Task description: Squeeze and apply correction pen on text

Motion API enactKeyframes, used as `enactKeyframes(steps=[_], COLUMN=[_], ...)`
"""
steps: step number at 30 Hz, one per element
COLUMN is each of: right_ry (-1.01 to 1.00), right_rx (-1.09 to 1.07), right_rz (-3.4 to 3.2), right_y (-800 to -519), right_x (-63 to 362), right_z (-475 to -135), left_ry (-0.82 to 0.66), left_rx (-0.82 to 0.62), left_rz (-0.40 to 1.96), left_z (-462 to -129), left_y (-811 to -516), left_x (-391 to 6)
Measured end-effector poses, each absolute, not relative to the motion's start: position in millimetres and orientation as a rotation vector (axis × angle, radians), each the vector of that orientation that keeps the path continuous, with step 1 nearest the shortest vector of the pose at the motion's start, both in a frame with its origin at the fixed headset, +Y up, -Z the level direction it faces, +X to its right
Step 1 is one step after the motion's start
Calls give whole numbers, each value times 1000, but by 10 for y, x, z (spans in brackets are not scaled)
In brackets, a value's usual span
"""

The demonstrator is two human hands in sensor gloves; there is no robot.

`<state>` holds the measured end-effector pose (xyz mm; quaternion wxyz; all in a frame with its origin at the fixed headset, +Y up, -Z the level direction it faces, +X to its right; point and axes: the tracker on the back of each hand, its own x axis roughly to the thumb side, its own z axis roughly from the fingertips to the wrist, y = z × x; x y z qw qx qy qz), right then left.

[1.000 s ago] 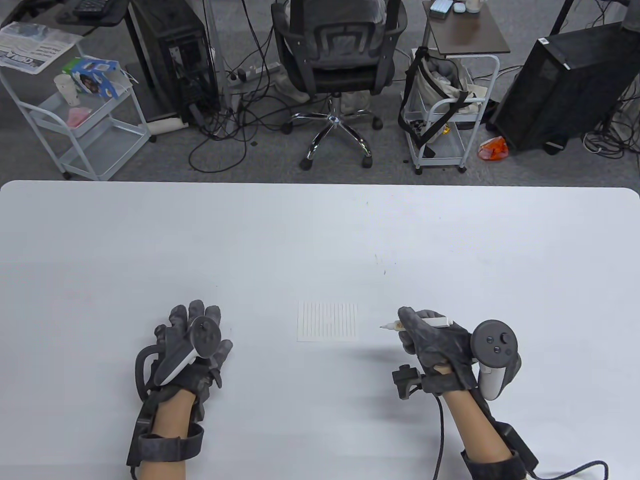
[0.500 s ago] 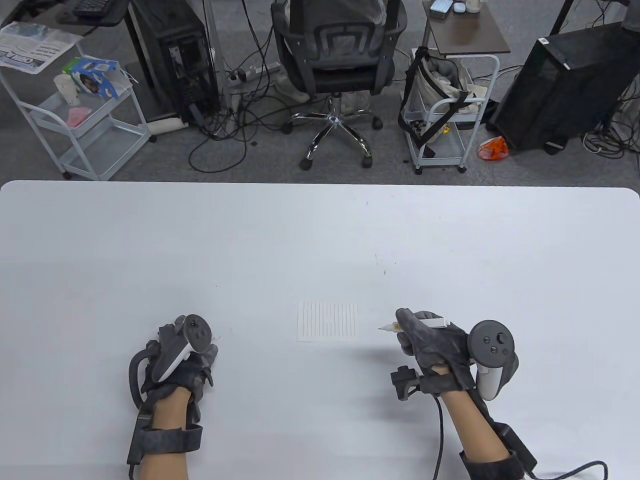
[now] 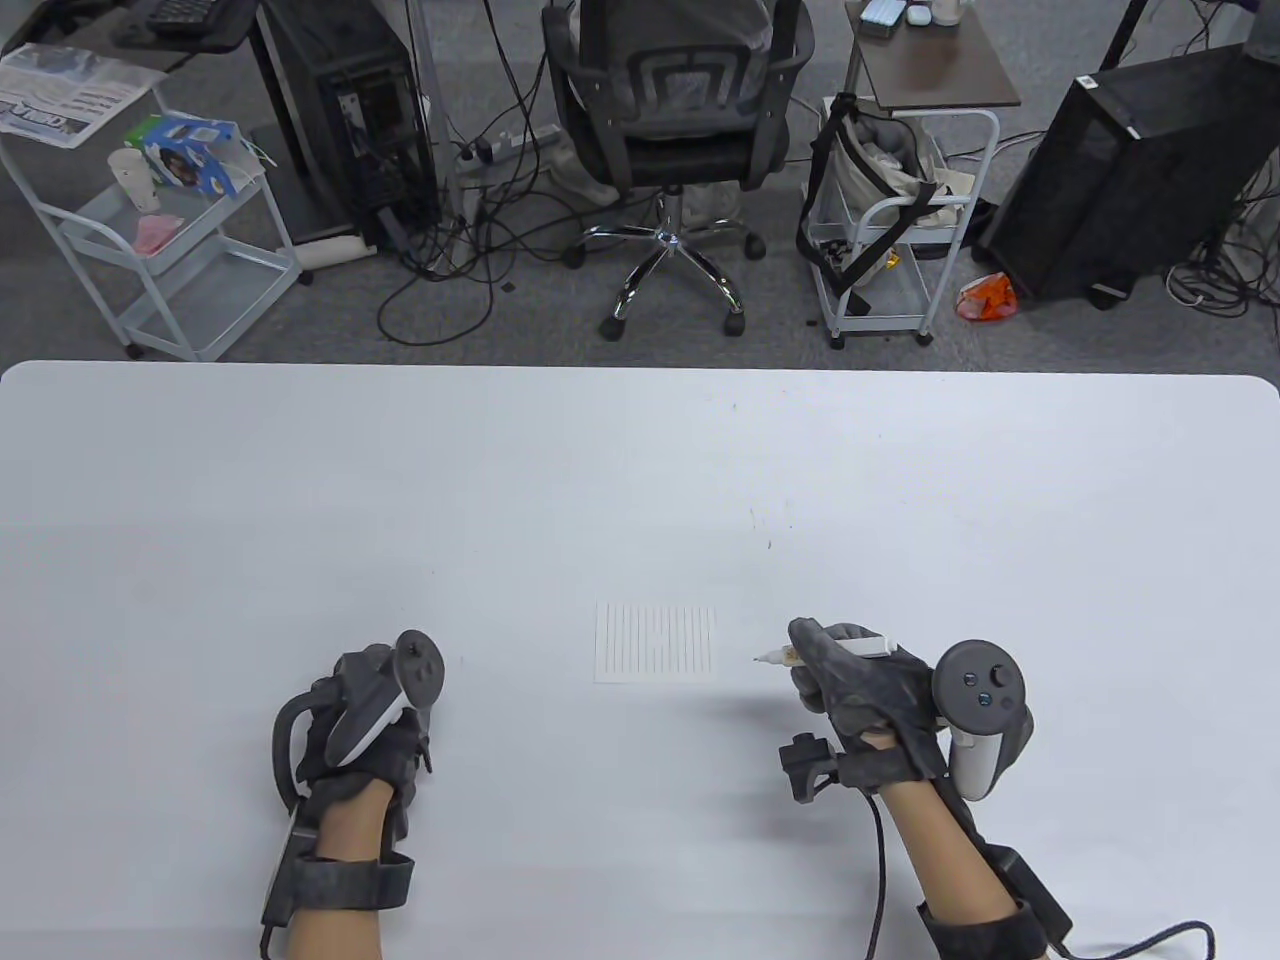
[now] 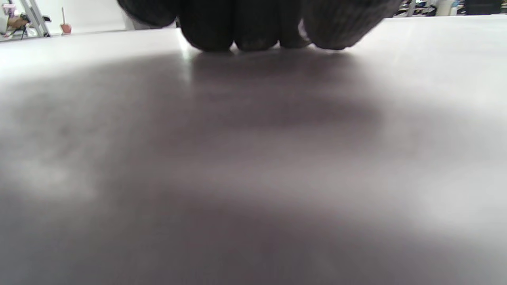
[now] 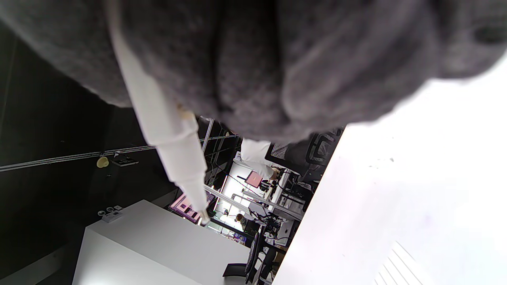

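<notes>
A small white paper with ruled lines (image 3: 655, 643) lies flat on the white table (image 3: 640, 480), between my hands. My right hand (image 3: 850, 680) grips a white correction pen (image 3: 870, 646); its nib (image 3: 762, 658) points left, a little short of the paper's right edge and above the table. In the right wrist view the pen (image 5: 166, 130) runs down from my gloved fingers (image 5: 253, 75), and a corner of the paper (image 5: 400, 265) shows at the bottom. My left hand (image 3: 375, 715) rests on the table left of the paper with fingers curled under, holding nothing; the left wrist view shows its knuckles (image 4: 253, 27) on the surface.
Beyond the table's far edge stand an office chair (image 3: 675, 110), two wire carts (image 3: 180, 230) (image 3: 890, 220) and computer towers (image 3: 1130, 170). A few small dark specks (image 3: 765, 525) mark the table above the paper.
My left hand has curled its spread fingers into a loose fist and shifted slightly. My right hand with the pen has crept a little to the left, towards the paper.
</notes>
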<state>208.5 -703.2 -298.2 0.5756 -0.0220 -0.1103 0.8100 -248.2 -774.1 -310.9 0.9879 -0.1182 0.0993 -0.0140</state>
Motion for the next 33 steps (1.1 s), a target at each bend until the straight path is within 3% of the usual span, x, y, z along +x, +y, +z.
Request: enactKeyframes(steps=[3, 7, 10, 17, 33], right_ry=[-257, -264, -252, -196, -124], right_rx=[-40, -7, 23, 148, 227], right_rz=[1890, 1863, 1858, 1894, 1985], right_y=[-7030, -7031, -7032, -7040, -7158], right_x=[2075, 2031, 1952, 1612, 1238], right_z=[-2981, -2971, -2948, -2842, -2782], left_ry=[161, 30, -102, -292, -382], left_rx=[-68, -4, -22, -13, 60], left_rz=[-24, 102, 257, 339, 431], left_z=[-3057, -2972, -2873, -2648, -2461], left_y=[-7609, -7417, -7372, -7318, -7222], left_x=[-2308, -2003, -1754, -1353, -1157])
